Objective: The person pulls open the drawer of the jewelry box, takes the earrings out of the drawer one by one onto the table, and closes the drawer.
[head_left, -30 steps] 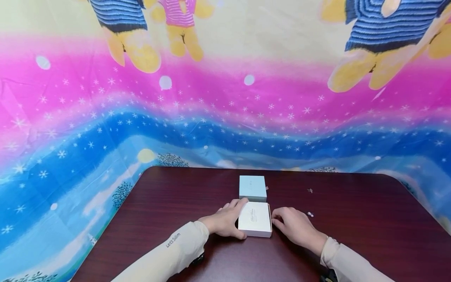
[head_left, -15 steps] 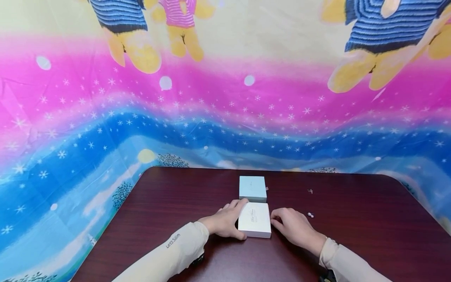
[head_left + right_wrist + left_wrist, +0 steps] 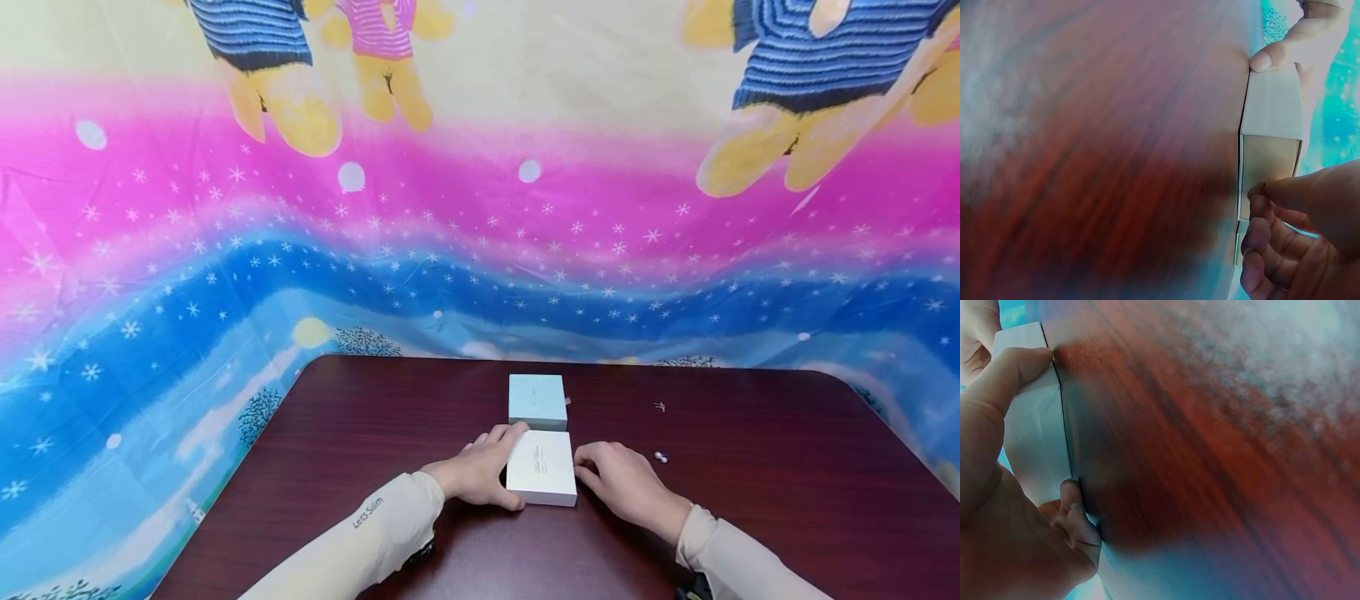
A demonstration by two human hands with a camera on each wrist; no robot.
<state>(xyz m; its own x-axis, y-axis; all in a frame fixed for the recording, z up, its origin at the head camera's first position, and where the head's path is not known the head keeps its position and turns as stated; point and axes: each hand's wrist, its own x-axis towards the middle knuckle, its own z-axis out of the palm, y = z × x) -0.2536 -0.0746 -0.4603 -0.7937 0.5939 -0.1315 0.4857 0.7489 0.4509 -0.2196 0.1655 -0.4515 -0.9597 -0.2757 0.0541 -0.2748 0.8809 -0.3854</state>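
Note:
A flat white drawer-style gift box (image 3: 542, 471) with small printed lettering lies on the table. My left hand (image 3: 480, 471) grips its left part, thumb at the near side and fingers at the far side. In the left wrist view the thumb (image 3: 1019, 362) presses on the box's near wall. My right hand (image 3: 626, 483) is at the box's right side, fingers curled. In the right wrist view its thumb and forefinger meet at the tan drawer front (image 3: 1266, 159), which sits inside the white sleeve. I cannot tell whether they pinch a tab there.
A pale blue box (image 3: 537, 400) with a small pink tab on its right side stands right behind the white box. Pearl earrings (image 3: 661, 457) lie beyond my right hand, with small silver earrings (image 3: 660, 407) farther back. A patterned cloth (image 3: 480, 250) hangs behind the dark table (image 3: 375, 400).
The drawer edge that showed at the white box's right side has slid left into the sleeve. My right hand has moved slightly left with it; my left hand has stayed put.

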